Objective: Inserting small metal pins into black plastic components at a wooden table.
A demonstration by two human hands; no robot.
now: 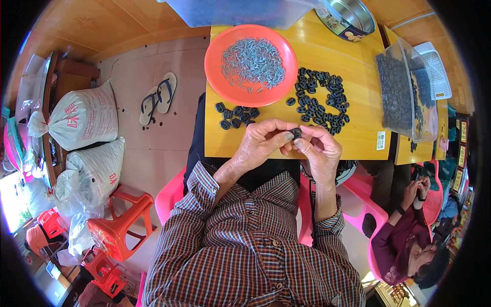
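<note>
Between the fingertips of my left hand (267, 140) and my right hand (318, 146) is a small black oval plastic part (295, 133), held just above the table's near edge. Both hands pinch it from either side. Beyond them stands a red plastic bowl (214, 71) with many small grey metal pieces (253, 61) in it, perhaps screws or springs. A few black oval parts with holes (235, 123) lie left of my hands. A larger cluster of the same parts (312, 105) spreads over the table on the right.
The yellow table (358, 92) also bears a clear bin of black parts (399, 92), a round tin (348, 20) and a translucent tub (240, 13). A person in a maroon top (409, 240) sits at right. Red stools (120, 225), stuffed sacks (84, 117) and slippers (158, 97) are at left.
</note>
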